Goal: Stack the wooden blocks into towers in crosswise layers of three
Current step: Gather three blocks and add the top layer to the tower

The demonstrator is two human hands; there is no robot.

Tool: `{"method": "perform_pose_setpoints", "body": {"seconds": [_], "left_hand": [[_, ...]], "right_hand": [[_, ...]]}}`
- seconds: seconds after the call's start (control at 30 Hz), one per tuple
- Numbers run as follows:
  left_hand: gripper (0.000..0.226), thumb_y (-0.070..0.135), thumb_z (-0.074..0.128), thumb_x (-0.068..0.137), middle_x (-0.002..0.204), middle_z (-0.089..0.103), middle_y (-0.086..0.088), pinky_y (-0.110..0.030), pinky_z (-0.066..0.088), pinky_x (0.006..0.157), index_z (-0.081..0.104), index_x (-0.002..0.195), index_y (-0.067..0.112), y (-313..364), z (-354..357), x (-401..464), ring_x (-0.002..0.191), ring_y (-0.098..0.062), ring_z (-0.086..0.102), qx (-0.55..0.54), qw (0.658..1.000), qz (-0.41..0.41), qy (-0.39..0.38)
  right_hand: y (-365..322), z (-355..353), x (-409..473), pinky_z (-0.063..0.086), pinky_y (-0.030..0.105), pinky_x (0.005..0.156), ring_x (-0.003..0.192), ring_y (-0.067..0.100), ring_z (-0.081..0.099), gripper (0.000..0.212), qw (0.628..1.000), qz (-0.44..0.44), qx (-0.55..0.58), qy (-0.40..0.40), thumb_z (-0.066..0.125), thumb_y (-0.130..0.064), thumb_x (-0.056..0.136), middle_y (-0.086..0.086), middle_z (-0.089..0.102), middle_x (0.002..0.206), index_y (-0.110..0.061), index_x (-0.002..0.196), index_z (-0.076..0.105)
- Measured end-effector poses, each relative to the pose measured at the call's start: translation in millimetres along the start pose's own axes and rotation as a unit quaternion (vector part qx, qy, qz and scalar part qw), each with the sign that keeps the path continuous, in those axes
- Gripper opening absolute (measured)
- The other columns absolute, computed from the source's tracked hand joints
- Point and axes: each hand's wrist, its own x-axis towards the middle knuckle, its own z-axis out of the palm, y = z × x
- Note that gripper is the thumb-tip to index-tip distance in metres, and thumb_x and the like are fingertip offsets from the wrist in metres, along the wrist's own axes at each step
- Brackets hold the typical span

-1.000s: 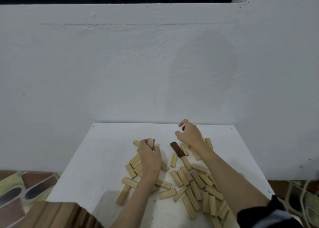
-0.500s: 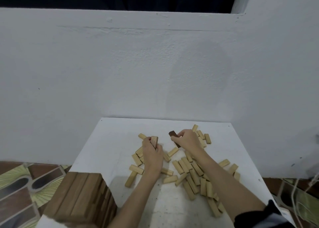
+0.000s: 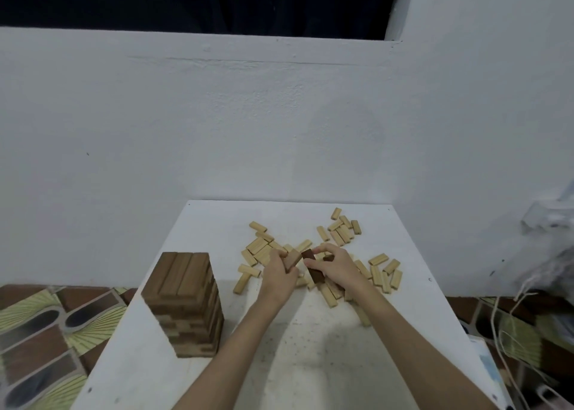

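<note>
Wooden tower [image 3: 186, 304] stands at the left part of the white table [image 3: 326, 363], upright, with its top layer of three blocks side by side and dark and pale layers below. To its right, my left hand [image 3: 281, 274] holds a pale block [image 3: 292, 260], with the fingers curled around it. Just beside it, my right hand [image 3: 334, 268] pinches a dark brown block [image 3: 312, 266] between thumb and fingers (the two held blocks are very near, but I cannot tell if they touch). Under and behind both hands the loose pale blocks [image 3: 340, 232] lie scattered flat on the table, reaching toward its right side. At the far right, some white cords [image 3: 509, 325] hang beside the table.
</note>
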Motion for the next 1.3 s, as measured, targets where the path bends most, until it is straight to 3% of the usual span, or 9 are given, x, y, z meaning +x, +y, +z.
{"method": "perform_pose_setpoints", "body": {"seconds": [0.17, 0.23, 0.33, 0.57, 0.7, 0.8, 0.97, 1.1, 1.3], "left_hand": [[0.02, 0.003, 0.054, 0.088, 0.098, 0.047, 0.001, -0.012, 0.032, 0.061, 0.055, 0.108, 0.008, -16.9, -4.4, -11.8, 0.09, -0.016, 0.048, 0.05, 0.998, 0.026, -0.012], [0.022, 0.003, 0.055, 0.088, 0.103, 0.042, -0.003, -0.012, 0.031, 0.072, 0.059, 0.109, 0.007, -24.6, -3.4, -15.4, 0.095, -0.021, 0.05, 0.066, 0.997, 0.023, -0.009], [0.027, -0.002, 0.055, 0.086, 0.112, 0.051, -0.009, -0.012, 0.033, 0.081, 0.059, 0.112, 0.006, -36.9, -0.7, -22.4, 0.103, -0.021, 0.052, 0.081, 0.996, 0.01, -0.029], [0.03, -0.005, 0.059, 0.082, 0.106, 0.06, -0.005, -0.015, 0.038, 0.077, 0.06, 0.11, 0.006, -56.5, -1.1, -39.5, 0.094, -0.013, 0.053, 0.048, 0.998, -0.02, -0.025], [0.034, -0.009, 0.055, 0.082, 0.107, 0.06, -0.007, -0.023, 0.044, 0.084, 0.057, 0.111, 0.008, -65.1, -0.3, -42.2, 0.099, -0.019, 0.056, 0.051, 0.997, -0.033, -0.044], [0.033, -0.008, 0.052, 0.083, 0.107, 0.06, -0.007, -0.023, 0.044, 0.083, 0.057, 0.111, 0.009, -68.4, -0.2, -43.1, 0.1, -0.02, 0.057, 0.046, 0.997, -0.027, -0.056], [0.029, 0.025, 0.051, 0.095, 0.119, 0.056, -0.003, -0.023, 0.041, 0.088, 0.053, 0.122, 0.013, -61.1, -1.1, -43.0, 0.106, -0.016, 0.052, 0.036, 0.994, -0.005, -0.103], [0.052, 0.032, 0.078, 0.073, 0.117, 0.054, 0.001, -0.024, 0.044, 0.086, 0.054, 0.118, 0.019, -66.7, -0.1, -43.1, 0.105, -0.013, 0.051, 0.069, 0.985, 0.023, -0.156], [0.047, 0.03, 0.077, 0.073, 0.114, 0.054, 0.003, -0.024, 0.044, 0.087, 0.059, 0.115, 0.019, -65.8, 3.7, -44.1, 0.105, -0.013, 0.048, 0.127, 0.978, 0.089, -0.14]], "right_hand": [[13.5, 3.1, -24.9, 0.027, 0.013, 0.033, 0.028, -0.001, 0.042, 0.019, 0.999, 0.033, 0.011, 0.013, 0.07, -0.024, 0.084, 0.002, 0.05, 0.071, -0.016, 0.095, 0.057], [14.9, 3.9, -34.8, 0.026, 0.018, 0.033, 0.026, 0.004, 0.035, 0.018, 0.999, 0.051, 0.019, 0.004, 0.067, -0.019, 0.086, 0.003, 0.049, 0.067, -0.013, 0.097, 0.054], [22.1, 6.9, -45.7, 0.024, 0.019, 0.036, 0.028, 0.009, 0.032, 0.015, 0.998, 0.057, 0.032, 0.004, 0.064, -0.014, 0.088, 0.005, 0.049, 0.064, -0.011, 0.1, 0.056], [43.2, 13.2, -58.3, 0.023, 0.022, 0.038, 0.03, 0.013, 0.032, 0.015, 0.995, 0.089, 0.037, 0.002, 0.066, -0.017, 0.087, -0.004, 0.047, 0.041, -0.008, 0.095, 0.058], [47.9, 14.1, -63.5, 0.025, 0.023, 0.039, 0.033, 0.014, 0.035, 0.014, 0.996, 0.086, 0.036, 0.011, 0.063, -0.015, 0.088, 0.005, 0.053, 0.06, -0.011, 0.1, 0.058], [53.6, 16.2, -66.9, 0.025, 0.022, 0.038, 0.033, 0.013, 0.035, 0.012, 0.995, 0.093, 0.034, 0.015, 0.064, -0.015, 0.087, 0.007, 0.059, 0.064, -0.013, 0.098, 0.061], [60.7, 25.5, -71.8, 0.024, 0.02, 0.035, 0.032, 0.011, 0.033, 0.016, 0.993, 0.109, 0.053, 0.004, 0.066, -0.015, 0.087, 0.008, 0.073, 0.074, -0.008, 0.098, 0.057], [61.1, 29.0, -74.5, 0.023, 0.019, 0.033, 0.03, 0.009, 0.033, 0.022, 0.994, 0.099, 0.035, 0.007, 0.071, -0.015, 0.083, 0.006, 0.068, 0.07, -0.006, 0.097, 0.058], [61.7, 28.3, -74.8, 0.028, 0.013, 0.033, 0.031, 0.0, 0.042, 0.027, 0.996, 0.081, -0.024, 0.015, 0.078, -0.024, 0.078, 0.0, 0.057, 0.071, -0.008, 0.094, 0.063]]}}
